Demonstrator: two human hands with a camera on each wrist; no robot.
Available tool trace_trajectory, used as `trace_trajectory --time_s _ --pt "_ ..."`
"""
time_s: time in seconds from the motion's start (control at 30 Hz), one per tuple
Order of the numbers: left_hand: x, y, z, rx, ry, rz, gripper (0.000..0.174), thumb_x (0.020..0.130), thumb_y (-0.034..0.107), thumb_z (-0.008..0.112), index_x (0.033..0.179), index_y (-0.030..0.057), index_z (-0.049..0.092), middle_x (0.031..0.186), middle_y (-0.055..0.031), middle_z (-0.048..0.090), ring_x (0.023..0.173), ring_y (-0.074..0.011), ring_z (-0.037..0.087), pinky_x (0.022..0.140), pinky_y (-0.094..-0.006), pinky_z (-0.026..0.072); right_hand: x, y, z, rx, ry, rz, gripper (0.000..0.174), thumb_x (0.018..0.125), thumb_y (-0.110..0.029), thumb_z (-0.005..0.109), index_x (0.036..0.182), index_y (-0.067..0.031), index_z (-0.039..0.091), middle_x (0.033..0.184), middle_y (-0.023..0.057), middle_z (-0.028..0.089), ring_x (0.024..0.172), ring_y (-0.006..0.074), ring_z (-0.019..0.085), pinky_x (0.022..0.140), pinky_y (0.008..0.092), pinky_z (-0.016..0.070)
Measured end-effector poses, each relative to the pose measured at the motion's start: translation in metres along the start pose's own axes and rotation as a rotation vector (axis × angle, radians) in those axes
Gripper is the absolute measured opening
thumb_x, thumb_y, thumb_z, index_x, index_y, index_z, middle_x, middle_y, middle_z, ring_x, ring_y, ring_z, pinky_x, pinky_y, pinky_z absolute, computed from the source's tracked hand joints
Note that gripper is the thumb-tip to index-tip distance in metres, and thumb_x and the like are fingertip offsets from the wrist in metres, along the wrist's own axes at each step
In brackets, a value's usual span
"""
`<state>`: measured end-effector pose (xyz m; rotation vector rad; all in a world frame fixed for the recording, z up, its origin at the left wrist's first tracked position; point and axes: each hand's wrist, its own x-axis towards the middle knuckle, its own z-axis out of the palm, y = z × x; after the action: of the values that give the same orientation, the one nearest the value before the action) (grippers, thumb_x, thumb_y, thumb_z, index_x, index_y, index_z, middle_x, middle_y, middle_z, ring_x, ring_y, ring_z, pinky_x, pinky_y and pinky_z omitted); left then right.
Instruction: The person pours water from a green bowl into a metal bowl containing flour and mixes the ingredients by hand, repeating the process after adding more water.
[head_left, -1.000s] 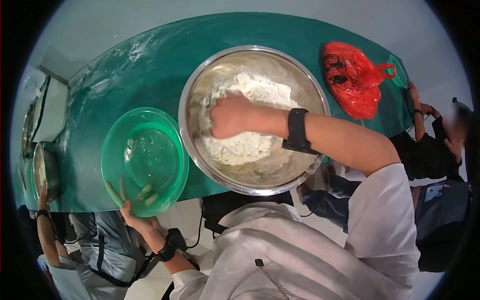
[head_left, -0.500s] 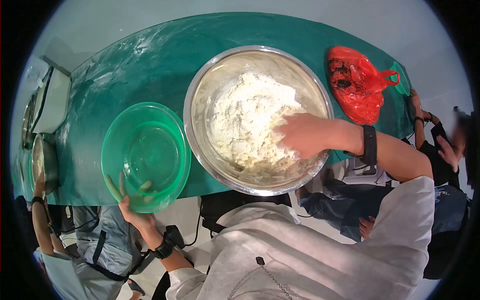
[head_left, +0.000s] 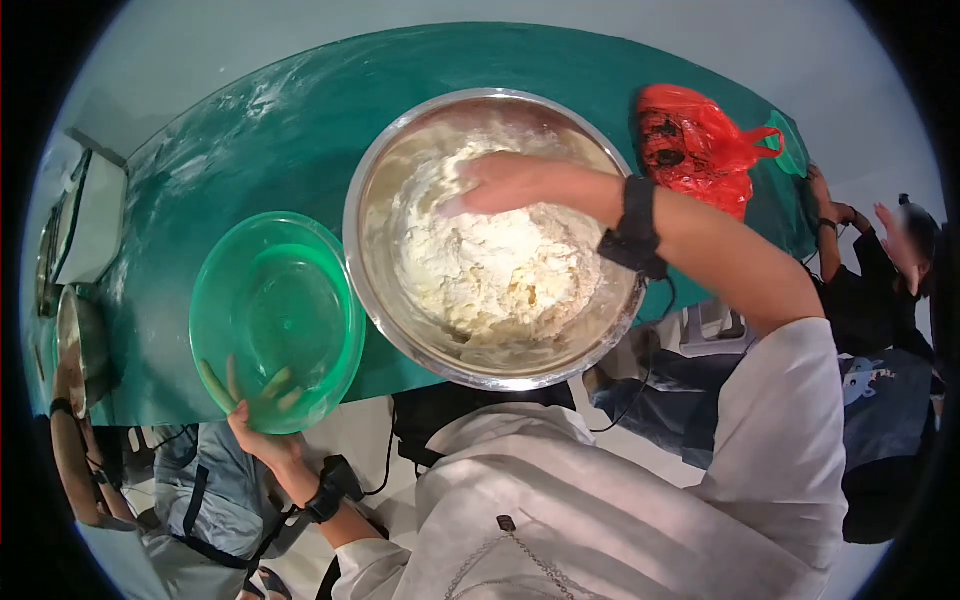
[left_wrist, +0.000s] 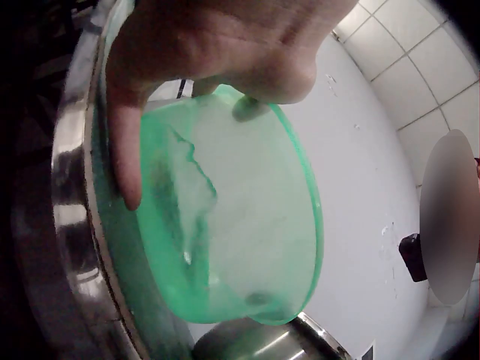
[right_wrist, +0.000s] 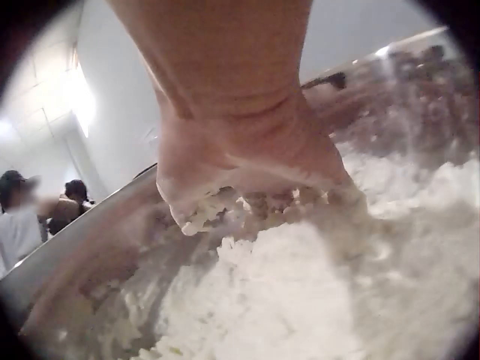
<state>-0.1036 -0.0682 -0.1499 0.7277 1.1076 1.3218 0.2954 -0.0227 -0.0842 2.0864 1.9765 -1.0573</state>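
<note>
A large steel bowl [head_left: 362, 290] holds a mound of white flour and crumbly dough [head_left: 500, 265], also close up in the right wrist view [right_wrist: 277, 292]. Over the far left part of the mound is my right hand [head_left: 510, 185], fingers stretched leftward and slightly blurred; in the right wrist view the palm of this hand [right_wrist: 255, 169] has dough bits stuck to it. My left hand [head_left: 268, 435] grips the near edge of a translucent green basin [head_left: 205, 300], its spread fingers showing through the wall. The left wrist view shows this hand [left_wrist: 202, 52] against the basin [left_wrist: 255, 202].
On the green table [head_left: 290, 150] a red plastic bag [head_left: 690, 150] lies right of the bowl. A white container [head_left: 95, 225] and a smaller metal bowl [head_left: 90, 345] stand at the far left. Other people are at both ends of the table.
My right hand went from a curled pose at the mound's left, across to its right side, then back over the upper left with fingers extended. My left hand keeps its hold on the basin.
</note>
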Motion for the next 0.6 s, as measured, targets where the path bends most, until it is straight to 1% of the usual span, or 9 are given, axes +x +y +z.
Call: trace_trajectory --time_s 0.07,0.13,0.2,0.3,0.37,0.4,0.47,0.53,0.6 --pt "0.005 -0.004 -0.006 -0.025 0.019 -0.012 0.071 0.083 0.026 0.042 0.145 -0.0012 0.022 0.123 -0.0248 0.051 0.087 -0.0375 0.065 0.067 -0.0445 0.0553 0.021 -0.012 0.018 0.010 -0.045 -0.091 0.076 0.080 -0.057 0.055 0.129 0.0013 0.049 0.125 0.0282 0.053 0.121 0.0385 0.049 0.101 0.0413 0.0408" --pt "0.009 -0.007 -0.012 -0.039 0.040 -0.021 0.071 0.082 0.025 0.042 0.145 -0.0012 0.022 0.125 -0.0244 0.049 0.087 -0.0374 0.065 0.068 -0.0456 0.0551 0.015 -0.044 0.027 -0.072 -0.206 -0.197 0.060 0.079 -0.049 0.056 0.116 -0.0022 0.061 0.108 0.0248 0.063 0.113 0.0385 0.055 0.096 0.0443 0.0430" --pt "0.012 -0.008 -0.015 -0.087 -0.009 0.009 0.070 0.083 0.026 0.042 0.145 -0.0009 0.023 0.127 -0.0238 0.048 0.088 -0.0375 0.064 0.068 -0.0457 0.0550 -0.002 -0.064 0.045 -0.223 -0.237 -0.207 0.044 0.077 -0.040 0.057 0.100 -0.0046 0.068 0.091 0.0179 0.068 0.100 0.0364 0.061 0.088 0.0477 0.0457" --pt "0.012 -0.007 -0.019 -0.041 -0.035 -0.013 0.071 0.083 0.026 0.043 0.145 -0.0010 0.023 0.128 -0.0227 0.047 0.088 -0.0376 0.064 0.068 -0.0453 0.0557 -0.026 -0.062 0.051 -0.452 -0.338 -0.355 0.037 0.072 -0.035 0.058 0.095 -0.0089 0.070 0.088 0.0126 0.068 0.101 0.0329 0.059 0.088 0.0475 0.0439" --pt "0.015 -0.012 -0.027 -0.027 -0.011 -0.003 0.071 0.083 0.026 0.043 0.145 -0.0009 0.023 0.129 -0.0221 0.046 0.088 -0.0374 0.064 0.068 -0.0452 0.0562 -0.045 -0.047 0.061 -0.612 -0.275 -0.531 0.033 0.070 -0.035 0.060 0.091 -0.0126 0.071 0.089 0.0095 0.067 0.106 0.0299 0.055 0.092 0.0469 0.0396" --pt "0.015 -0.013 -0.030 -0.013 0.013 0.010 0.070 0.083 0.026 0.043 0.145 -0.0008 0.023 0.130 -0.0214 0.046 0.089 -0.0372 0.065 0.067 -0.0452 0.0567 -0.052 -0.042 0.062 -0.618 -0.275 -0.537 0.033 0.070 -0.035 0.060 0.091 -0.0126 0.071 0.089 0.0095 0.067 0.106 0.0299 0.055 0.092 0.0469 0.0396" --pt "0.011 -0.009 -0.023 -0.016 0.001 0.003 0.071 0.083 0.027 0.044 0.145 -0.0016 0.022 0.132 -0.0207 0.045 0.089 -0.0388 0.064 0.068 -0.0445 0.0565 -0.066 -0.042 0.054 -0.733 -0.494 -0.515 0.031 0.069 -0.034 0.063 0.091 -0.0140 0.071 0.094 0.0090 0.066 0.114 0.0298 0.049 0.096 0.0487 0.0349" --pt "0.007 -0.005 -0.016 -0.013 -0.018 -0.013 0.072 0.084 0.028 0.044 0.145 -0.0025 0.022 0.134 -0.0201 0.045 0.089 -0.0404 0.064 0.069 -0.0438 0.0562 -0.079 -0.030 0.045 -0.718 -0.440 -0.553 0.032 0.069 -0.033 0.065 0.094 -0.0126 0.070 0.097 0.0090 0.065 0.112 0.0301 0.051 0.095 0.0477 0.0363" --pt "0.005 -0.003 -0.010 0.044 -0.016 0.072 0.070 0.084 0.029 0.044 0.143 -0.0042 0.026 0.132 -0.0206 0.047 0.090 -0.0397 0.064 0.069 -0.0438 0.0558 -0.093 -0.015 0.028 -0.704 -0.392 -0.585 0.034 0.069 -0.032 0.066 0.096 -0.0112 0.069 0.101 0.0091 0.064 0.109 0.0305 0.053 0.094 0.0466 0.0378"
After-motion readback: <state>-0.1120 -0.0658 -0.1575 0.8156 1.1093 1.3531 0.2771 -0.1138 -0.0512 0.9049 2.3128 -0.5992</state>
